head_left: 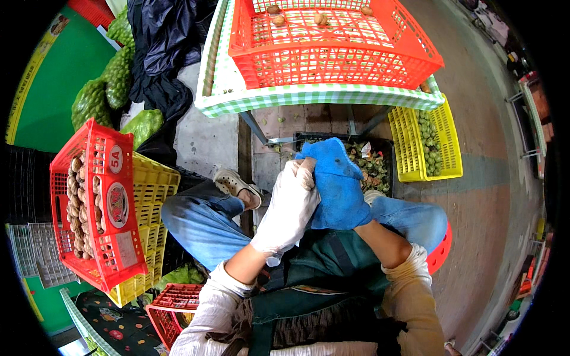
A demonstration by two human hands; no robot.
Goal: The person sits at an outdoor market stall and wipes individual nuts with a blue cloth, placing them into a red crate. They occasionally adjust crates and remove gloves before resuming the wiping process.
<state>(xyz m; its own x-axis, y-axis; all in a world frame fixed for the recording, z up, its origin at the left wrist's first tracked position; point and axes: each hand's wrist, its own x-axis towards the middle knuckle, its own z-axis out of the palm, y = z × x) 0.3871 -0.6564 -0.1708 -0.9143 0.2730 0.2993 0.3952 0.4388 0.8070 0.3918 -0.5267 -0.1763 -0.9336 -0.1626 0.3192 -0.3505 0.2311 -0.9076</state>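
In front of my lap, my two hands are pressed together. A white, stained glove covers my left hand (290, 204), and its fingers are closed against a blue cloth covering (332, 172). Whatever lies between the hands is hidden. My right hand (341, 204) is inside the blue covering, which reaches the wrist and hides its fingers. Beyond the hands, on the ground, a black tray (392, 169) holds brown and green husk-like scraps.
A red crate (338, 68) with a few walnuts (320, 19) stands on a table with a green checked cloth (320, 95). Left, a tilted red crate (122, 249) of walnuts rests on yellow crates (155, 190). A yellow crate (409, 148) holds green round fruit.
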